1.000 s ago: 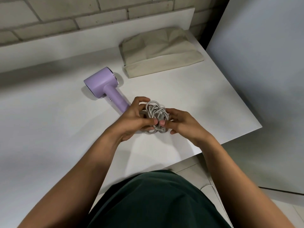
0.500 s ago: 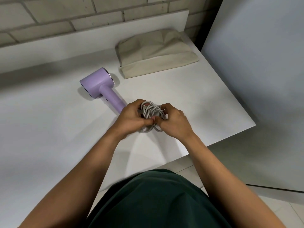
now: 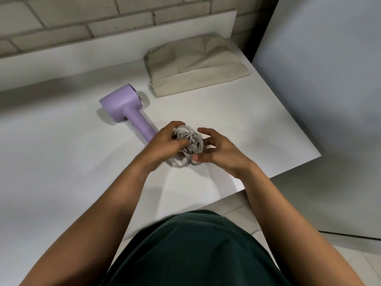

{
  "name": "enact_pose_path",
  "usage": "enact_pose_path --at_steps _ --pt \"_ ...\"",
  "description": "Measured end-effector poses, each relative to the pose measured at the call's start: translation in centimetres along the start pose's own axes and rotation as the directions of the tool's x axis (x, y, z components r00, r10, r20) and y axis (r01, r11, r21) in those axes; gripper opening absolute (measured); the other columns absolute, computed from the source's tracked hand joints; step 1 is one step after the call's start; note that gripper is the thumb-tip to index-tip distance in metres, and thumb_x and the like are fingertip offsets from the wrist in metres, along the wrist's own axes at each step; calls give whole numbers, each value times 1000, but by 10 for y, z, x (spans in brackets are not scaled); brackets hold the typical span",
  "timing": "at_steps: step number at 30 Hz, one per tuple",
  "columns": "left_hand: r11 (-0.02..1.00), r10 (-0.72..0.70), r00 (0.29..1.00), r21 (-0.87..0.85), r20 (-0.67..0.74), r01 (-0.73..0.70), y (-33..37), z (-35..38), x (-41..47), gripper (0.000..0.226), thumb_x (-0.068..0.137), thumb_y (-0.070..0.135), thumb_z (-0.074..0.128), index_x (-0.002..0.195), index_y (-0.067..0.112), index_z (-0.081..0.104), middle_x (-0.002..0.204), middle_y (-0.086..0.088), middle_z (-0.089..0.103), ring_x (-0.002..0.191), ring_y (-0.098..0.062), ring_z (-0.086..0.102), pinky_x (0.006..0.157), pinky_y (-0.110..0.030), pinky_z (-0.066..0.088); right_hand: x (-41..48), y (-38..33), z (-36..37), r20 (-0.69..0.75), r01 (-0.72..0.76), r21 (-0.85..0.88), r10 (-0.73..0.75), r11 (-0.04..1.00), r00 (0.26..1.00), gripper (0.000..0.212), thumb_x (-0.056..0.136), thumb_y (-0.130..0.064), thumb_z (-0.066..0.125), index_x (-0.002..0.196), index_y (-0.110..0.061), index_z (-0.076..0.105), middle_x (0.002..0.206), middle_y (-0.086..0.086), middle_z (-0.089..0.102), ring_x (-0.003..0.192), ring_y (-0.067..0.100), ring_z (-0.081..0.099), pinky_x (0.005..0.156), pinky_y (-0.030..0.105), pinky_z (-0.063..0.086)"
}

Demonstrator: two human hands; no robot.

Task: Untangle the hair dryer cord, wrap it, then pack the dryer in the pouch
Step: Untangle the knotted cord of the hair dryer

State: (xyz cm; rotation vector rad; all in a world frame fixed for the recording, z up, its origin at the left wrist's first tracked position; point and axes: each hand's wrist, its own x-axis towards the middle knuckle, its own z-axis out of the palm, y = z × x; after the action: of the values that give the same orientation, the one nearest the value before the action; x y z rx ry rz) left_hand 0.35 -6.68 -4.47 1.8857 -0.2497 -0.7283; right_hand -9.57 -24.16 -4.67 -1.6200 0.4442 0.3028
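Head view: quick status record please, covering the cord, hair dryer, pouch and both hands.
cord: grey, a tangled ball between both hands, not unwound
hair dryer: lilac, lying on the white table, handle pointing toward the hands
pouch: beige fabric, lying flat at the table's far side, dryer not in it
left hand: grips the tangle from the left
right hand: thumb pinches a loop at the tangle's near side, index finger lifted

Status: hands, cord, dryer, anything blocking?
Left hand grips cord tangle; right hand pinches it low. Cord knotted. Dryer lies on table, pouch behind it, nothing between.
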Motion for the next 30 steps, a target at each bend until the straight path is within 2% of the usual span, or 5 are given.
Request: enact_pose_path --at_steps 4,9,18,25,30 --pt "993 -40 999 -107 -1 40 2 -4 -1 44 83 3 66 112 35 65 110 -7 74 101 -24 75 86 -50 63 -4 1 3 -167 44 -10 -45 999 985 32 91 -8 75 120 -17 68 100 12 76 88 27 77 85 44 64" --pt "992 -19 998 -124 63 27 4 -4 -5 55 64 8 71 114 29 60 109 -16 70 91 -25 74 85 -53 63 -3 6 12 -298 6 -261 -86 965 951 36 91 -16 63 125 -23 67 99 -4 76 86 17 75 89 44 61" --pt "1000 12 992 -15 126 -10 -2 -8 -5 71 70 -5 86 125 26 54 114 -4 69 104 -20 71 91 -42 62 -12 10 1 -32 71 -24 -71 997 997 44 80 -8 85 119 -22 72 106 5 77 98 24 75 91 37 61" --pt "976 147 982 177 -122 -124 -3 11 -9 52 73 16 86 114 21 54 97 8 70 89 -9 69 75 -20 56 -11 12 9 -220 53 3 -51 999 974 42 78 -5 88 114 -15 70 99 8 78 88 26 78 89 48 63" --pt "943 254 919 286 -300 -168 -11 24 -11 46 78 22 82 108 18 48 95 2 68 92 -24 65 74 -34 54 -16 0 17 -195 81 -187 -118 979 974 44 70 -19 93 104 -25 67 87 -4 76 83 19 75 84 48 62"
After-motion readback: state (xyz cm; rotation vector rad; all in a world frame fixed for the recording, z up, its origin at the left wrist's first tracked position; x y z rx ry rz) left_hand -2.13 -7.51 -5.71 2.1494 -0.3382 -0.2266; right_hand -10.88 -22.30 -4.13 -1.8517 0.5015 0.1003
